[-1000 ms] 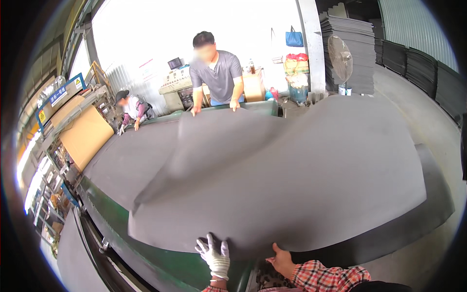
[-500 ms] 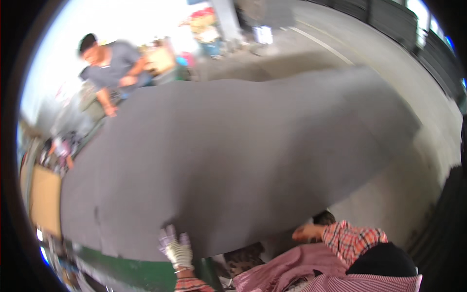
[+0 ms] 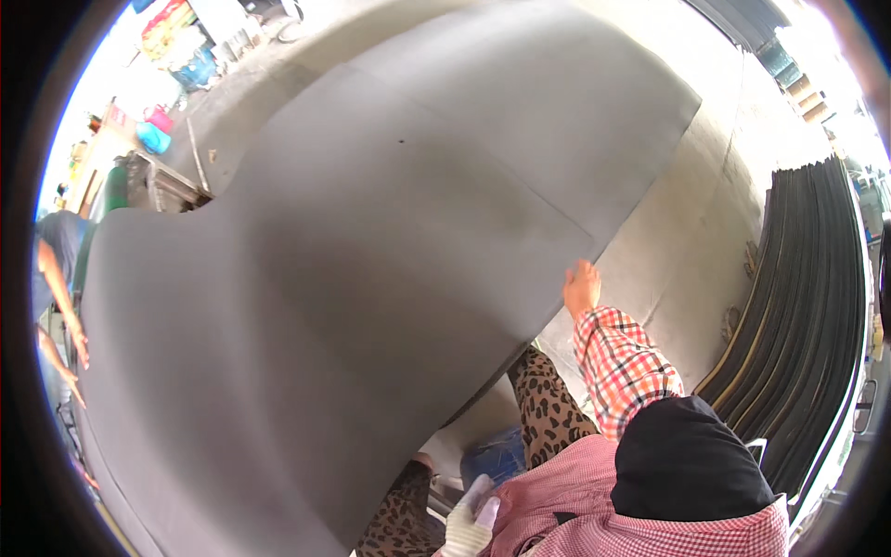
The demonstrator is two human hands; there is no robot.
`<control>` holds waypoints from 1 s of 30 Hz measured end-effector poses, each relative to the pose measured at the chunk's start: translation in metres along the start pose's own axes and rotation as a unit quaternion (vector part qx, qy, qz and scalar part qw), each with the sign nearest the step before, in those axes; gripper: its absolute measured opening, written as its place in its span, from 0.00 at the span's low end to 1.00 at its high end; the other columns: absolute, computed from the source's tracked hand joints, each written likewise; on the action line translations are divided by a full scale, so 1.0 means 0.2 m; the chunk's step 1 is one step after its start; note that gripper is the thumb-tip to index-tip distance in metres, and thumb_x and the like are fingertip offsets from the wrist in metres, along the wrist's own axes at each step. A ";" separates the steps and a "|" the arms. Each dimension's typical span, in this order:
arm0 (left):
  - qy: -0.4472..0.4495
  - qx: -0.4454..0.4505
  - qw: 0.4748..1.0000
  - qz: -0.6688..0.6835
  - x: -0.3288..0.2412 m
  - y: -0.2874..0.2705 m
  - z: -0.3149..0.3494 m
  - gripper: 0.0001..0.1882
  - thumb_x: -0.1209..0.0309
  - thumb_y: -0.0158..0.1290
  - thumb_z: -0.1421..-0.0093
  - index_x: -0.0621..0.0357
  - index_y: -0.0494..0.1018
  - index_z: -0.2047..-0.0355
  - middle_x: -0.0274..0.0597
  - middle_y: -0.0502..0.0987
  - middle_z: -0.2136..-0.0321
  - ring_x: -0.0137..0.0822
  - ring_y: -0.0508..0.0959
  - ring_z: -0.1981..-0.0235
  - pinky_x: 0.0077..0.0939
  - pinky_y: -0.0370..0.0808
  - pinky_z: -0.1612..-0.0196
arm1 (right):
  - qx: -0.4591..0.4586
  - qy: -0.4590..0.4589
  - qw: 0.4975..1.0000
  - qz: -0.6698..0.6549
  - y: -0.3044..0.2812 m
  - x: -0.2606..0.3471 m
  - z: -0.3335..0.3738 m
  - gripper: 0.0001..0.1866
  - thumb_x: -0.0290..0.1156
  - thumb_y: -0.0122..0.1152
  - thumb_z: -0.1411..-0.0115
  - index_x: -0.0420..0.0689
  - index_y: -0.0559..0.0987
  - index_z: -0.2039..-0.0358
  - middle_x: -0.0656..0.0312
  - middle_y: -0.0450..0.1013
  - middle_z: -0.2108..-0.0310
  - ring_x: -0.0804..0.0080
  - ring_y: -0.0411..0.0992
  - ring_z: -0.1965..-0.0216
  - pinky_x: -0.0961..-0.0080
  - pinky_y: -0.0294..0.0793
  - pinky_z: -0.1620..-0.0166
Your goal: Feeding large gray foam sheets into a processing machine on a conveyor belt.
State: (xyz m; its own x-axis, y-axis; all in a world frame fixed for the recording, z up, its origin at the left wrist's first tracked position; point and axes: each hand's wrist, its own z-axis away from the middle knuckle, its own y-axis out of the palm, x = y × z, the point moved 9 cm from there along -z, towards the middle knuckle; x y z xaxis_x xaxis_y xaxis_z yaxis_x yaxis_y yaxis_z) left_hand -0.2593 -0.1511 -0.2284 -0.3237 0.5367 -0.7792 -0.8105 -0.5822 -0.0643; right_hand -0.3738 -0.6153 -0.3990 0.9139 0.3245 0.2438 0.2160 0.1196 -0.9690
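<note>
A large, dark grey flexible sheet (image 3: 371,241) spreads in front of me, with broad waves in it and a thin crease toward its far right. My bare right hand (image 3: 582,288), below a checked sleeve, is closed on the sheet's right edge. Its fingers lie over the top; the thumb's side is hidden. My left hand (image 3: 469,522) wears a whitish knitted glove. It is beside my lap, off the sheet, with fingers stretched out and nothing seen in them.
At the far left, a co-worker's arms (image 3: 63,302) reach to the sheet's edge. A tall stack of black sheets (image 3: 798,325) stands at my right. A blue object (image 3: 495,457) sits low by my legs. Bags and boxes (image 3: 176,46) lie at the back left.
The view has turned right. My left hand has come off the sheet's near edge to my lap. My right hand has moved forward along the sheet's edge.
</note>
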 end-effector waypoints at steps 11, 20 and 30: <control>-0.246 -0.087 0.961 0.094 0.86 -0.18 -0.35 0.21 0.74 0.50 0.41 0.68 0.65 0.47 0.43 0.72 0.54 0.30 0.71 0.55 0.22 0.67 0.50 | 0.195 -0.341 0.916 0.079 0.11 0.02 -0.19 0.51 0.53 0.67 0.58 0.41 0.56 0.39 0.54 0.47 0.36 0.60 0.46 0.35 0.62 0.46 0.36; -0.249 -0.056 0.961 0.103 0.98 0.02 -0.55 0.23 0.70 0.55 0.44 0.68 0.67 0.50 0.42 0.74 0.58 0.29 0.72 0.59 0.19 0.68 0.54 | 0.214 -0.451 0.845 0.190 0.21 0.02 -0.27 0.45 0.53 0.68 0.61 0.38 0.64 0.46 0.56 0.60 0.45 0.61 0.59 0.44 0.65 0.56 0.42; -0.327 -0.164 0.854 0.369 1.26 0.11 -1.01 0.30 0.55 0.52 0.43 0.50 0.61 0.43 0.35 0.68 0.48 0.36 0.64 0.45 0.35 0.61 0.44 | 0.278 -0.382 0.870 0.139 0.27 0.03 -0.31 0.46 0.48 0.75 0.70 0.41 0.67 0.51 0.55 0.61 0.48 0.57 0.58 0.44 0.62 0.56 0.44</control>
State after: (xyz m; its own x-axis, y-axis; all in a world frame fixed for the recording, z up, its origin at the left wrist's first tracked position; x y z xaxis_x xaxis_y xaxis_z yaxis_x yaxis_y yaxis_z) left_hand -0.2588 -0.1522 -0.5519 -0.9780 0.1139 -0.1746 -0.1224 -0.9917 0.0388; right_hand -0.3352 -0.6644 -0.4527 0.3631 0.9174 0.1631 -0.3717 0.3031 -0.8775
